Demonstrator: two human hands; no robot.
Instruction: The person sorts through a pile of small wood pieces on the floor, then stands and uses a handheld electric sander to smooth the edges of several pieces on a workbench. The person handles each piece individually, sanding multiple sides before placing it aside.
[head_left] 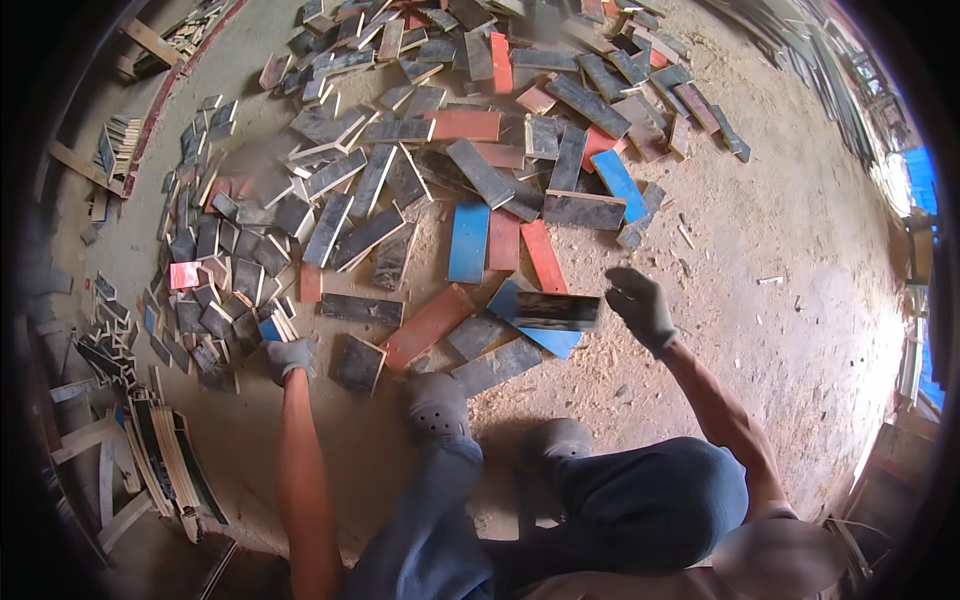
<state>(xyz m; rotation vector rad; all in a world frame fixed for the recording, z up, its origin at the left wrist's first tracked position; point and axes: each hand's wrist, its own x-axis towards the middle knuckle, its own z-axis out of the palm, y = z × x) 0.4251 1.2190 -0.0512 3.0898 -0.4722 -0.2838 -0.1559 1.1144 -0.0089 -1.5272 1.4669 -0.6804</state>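
My left hand [290,360], in a grey glove, closes around a few short plywood pieces [282,326] standing on edge, one with a blue face. It is low at the near edge of a heap of short offcuts. My right hand [642,308], gloved too, is open with its fingers curved apart. Just left of its fingertips is a dark plywood piece [556,311], slightly blurred, with a gap between them. That piece overlaps a blue board [535,320] in the view; whether it rests on it I cannot tell. A red-brown board [428,326] lies further left.
A wide pile of black, red and blue plywood offcuts [400,130] spreads ahead. Smaller pieces [235,260] are heaped at the left. Stacked strips [165,450] stand near left. Sawdust covers the concrete floor [780,300]. My clogs [437,405] are close to the nearest boards.
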